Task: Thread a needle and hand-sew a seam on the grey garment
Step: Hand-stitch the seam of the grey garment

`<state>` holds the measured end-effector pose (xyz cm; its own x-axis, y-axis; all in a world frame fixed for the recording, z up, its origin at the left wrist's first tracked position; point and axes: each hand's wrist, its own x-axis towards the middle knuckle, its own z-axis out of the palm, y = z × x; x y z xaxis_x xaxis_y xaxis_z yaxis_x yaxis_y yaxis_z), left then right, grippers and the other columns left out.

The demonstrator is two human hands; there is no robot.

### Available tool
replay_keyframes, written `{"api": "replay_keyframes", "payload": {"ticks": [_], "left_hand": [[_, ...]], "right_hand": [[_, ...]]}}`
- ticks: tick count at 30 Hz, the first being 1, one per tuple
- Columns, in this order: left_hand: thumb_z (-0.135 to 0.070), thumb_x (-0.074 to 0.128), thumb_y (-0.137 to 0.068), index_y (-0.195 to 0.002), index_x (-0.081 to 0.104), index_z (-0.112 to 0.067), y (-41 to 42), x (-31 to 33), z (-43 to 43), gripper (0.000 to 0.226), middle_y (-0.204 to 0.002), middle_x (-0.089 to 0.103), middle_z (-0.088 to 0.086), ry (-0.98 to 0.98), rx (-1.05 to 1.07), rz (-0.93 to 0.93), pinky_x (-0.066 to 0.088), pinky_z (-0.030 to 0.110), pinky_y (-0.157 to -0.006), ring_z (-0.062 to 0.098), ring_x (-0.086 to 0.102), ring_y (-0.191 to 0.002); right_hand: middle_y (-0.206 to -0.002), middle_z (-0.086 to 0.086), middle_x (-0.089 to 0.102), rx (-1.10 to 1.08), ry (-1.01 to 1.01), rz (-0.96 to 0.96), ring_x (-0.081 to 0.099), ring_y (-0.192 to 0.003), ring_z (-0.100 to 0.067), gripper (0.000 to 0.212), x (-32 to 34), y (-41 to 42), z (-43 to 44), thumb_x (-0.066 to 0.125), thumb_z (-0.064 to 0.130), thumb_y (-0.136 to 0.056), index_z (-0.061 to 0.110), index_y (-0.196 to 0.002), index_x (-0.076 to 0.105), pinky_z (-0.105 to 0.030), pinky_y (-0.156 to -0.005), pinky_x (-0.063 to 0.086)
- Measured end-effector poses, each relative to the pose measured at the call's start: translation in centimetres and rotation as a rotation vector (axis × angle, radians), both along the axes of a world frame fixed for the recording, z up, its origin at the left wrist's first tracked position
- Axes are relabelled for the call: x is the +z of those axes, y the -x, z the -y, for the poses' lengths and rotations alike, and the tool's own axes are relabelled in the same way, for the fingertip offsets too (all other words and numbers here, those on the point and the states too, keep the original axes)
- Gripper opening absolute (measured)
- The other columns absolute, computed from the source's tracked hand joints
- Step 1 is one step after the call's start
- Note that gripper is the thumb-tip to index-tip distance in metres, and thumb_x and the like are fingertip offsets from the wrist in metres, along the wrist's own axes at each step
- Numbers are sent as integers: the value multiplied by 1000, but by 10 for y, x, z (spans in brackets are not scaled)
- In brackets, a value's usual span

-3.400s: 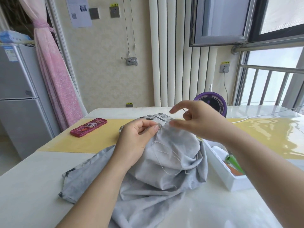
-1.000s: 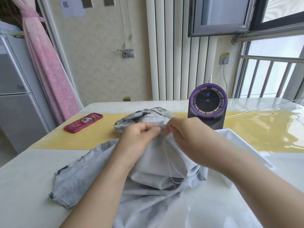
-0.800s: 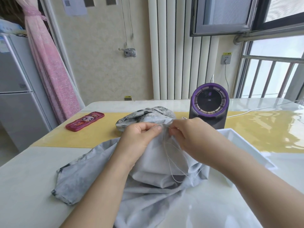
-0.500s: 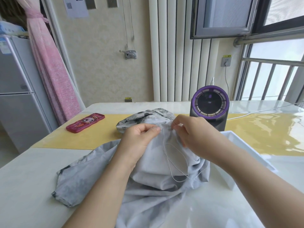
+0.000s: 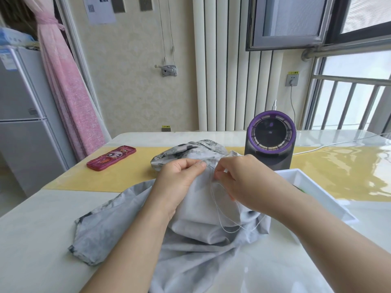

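Grey garment (image 5: 201, 208) lies heaped on the tabletop (image 5: 42, 218), its top fold raised between both hands. The left hand (image 5: 179, 180) pinches that fold, its grip closed on cloth. The right hand (image 5: 243, 182), just to its right, pinches what looks like the needle (image 5: 210, 166), a thin sliver lying roughly level and pointing left into the fold. White thread (image 5: 224, 220) loops slack below. Seconds earlier the right hand was lifted clear with fingers spread; now it is down at the fold.
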<state>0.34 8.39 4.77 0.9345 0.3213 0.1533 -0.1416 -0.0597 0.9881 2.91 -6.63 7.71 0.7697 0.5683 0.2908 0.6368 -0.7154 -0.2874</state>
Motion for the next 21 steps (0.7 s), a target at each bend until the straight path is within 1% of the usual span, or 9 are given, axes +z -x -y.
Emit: {"api": "replay_keyframes", "payload": {"ticks": [6, 11, 15, 17, 20, 21], "left_hand": [[-16, 68, -84, -76, 72, -13, 0, 0, 0, 9, -85, 71, 12, -9, 5, 12, 44, 50, -98, 22, 61, -84], [-16, 68, -84, -76, 72, -13, 1, 0, 0, 9, -84, 70, 12, -16, 0, 22, 45, 48, -97, 21, 60, -83], [-17, 68, -84, -76, 71, -14, 1, 0, 0, 9, -81, 70, 8, -52, 4, 41, 47, 44, -92, 18, 60, -80], [-16, 67, -85, -74, 71, -16, 1, -1, 0, 11, -74, 71, -1, -95, 13, 70, 48, 36, -85, 12, 61, -74], [-11, 66, -86, -73, 68, -23, 3, 0, 3, 18, -64, 69, -16, -192, 46, 162, 45, 13, -71, -5, 60, -66], [-10, 66, -86, -72, 67, -25, 3, -1, 4, 20, -63, 68, -20, -235, 74, 202, 43, 8, -68, -9, 59, -65]], "right_hand": [[-63, 4, 53, -3, 0, -4, 60, -76, -25, 21, 0, 0, -1, 41, 24, -96, 23, -85, 59, -37, -72, 50], [-63, 2, 54, -3, 0, 1, 60, -74, -26, 20, 1, -1, -2, 41, 22, -94, 27, -78, 53, -39, -73, 51], [-65, 1, 57, -15, -2, -8, 60, -73, -26, 20, 1, -2, -2, 41, 22, -93, 26, -78, 55, -39, -72, 52], [-65, 1, 57, -19, -1, -19, 60, -73, -26, 20, 1, -2, -3, 42, 22, -93, 26, -78, 54, -38, -71, 52], [-64, 2, 56, -23, -12, -29, 61, -75, -25, 20, 1, -2, -5, 41, 23, -94, 27, -79, 54, -39, -73, 52], [-64, 2, 56, -30, -22, -38, 61, -77, -25, 20, 1, -3, -6, 41, 23, -94, 25, -80, 56, -40, -74, 52]]}}
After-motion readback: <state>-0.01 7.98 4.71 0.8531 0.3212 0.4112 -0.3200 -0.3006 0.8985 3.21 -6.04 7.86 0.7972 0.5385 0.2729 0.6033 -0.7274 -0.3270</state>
